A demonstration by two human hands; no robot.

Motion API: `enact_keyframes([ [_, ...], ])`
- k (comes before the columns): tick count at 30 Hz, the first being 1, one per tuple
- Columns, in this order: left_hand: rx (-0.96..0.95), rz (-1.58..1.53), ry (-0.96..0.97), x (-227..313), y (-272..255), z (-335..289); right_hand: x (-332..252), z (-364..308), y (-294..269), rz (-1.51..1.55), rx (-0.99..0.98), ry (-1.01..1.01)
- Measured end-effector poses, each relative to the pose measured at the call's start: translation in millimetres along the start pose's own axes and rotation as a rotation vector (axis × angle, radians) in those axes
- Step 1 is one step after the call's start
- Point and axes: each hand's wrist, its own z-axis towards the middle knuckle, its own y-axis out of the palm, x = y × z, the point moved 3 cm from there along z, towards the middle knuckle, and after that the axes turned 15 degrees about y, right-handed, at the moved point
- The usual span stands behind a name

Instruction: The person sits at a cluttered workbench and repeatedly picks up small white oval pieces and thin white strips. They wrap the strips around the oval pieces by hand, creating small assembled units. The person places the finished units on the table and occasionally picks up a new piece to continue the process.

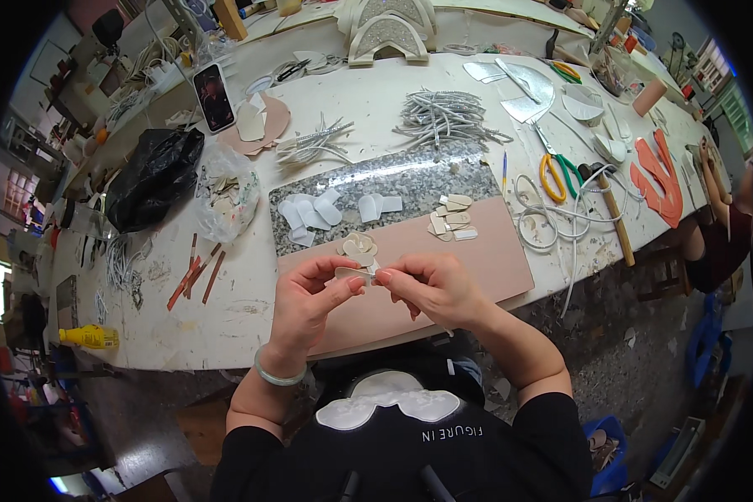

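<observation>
My left hand (309,297) pinches a small pale oval piece (347,272) between thumb and fingers. My right hand (435,286) meets it, thumb and forefinger closed on the piece's right end. Both hands are above the pink board (485,276). Just beyond the fingertips is a small heap of cream oval pieces (360,243). White rounded pieces (311,211) lie in a group on the speckled stone slab (376,171), with a smaller group of white pieces (380,207) beside them. Cream tabs (452,217) sit at the right, where board and slab meet.
Behind the slab lies a bundle of silver cords (448,117). To the right are scissors (556,171), a hammer (617,222), looped white cord (540,226) and an orange cut sheet (659,182). Leftward are a black bag (155,180), red-brown strips (194,276) and a yellow bottle (89,336).
</observation>
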Motion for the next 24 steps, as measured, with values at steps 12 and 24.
enact_keyframes([
  [12,0.023,0.104,0.015,-2.3,-3.8,-0.7,-0.2,2.9,1.9,-0.023,0.000,0.029],
  [24,0.024,0.181,0.074,-0.8,-1.3,-1.1,-6.0,1.2,3.9,-0.029,-0.048,-0.030],
])
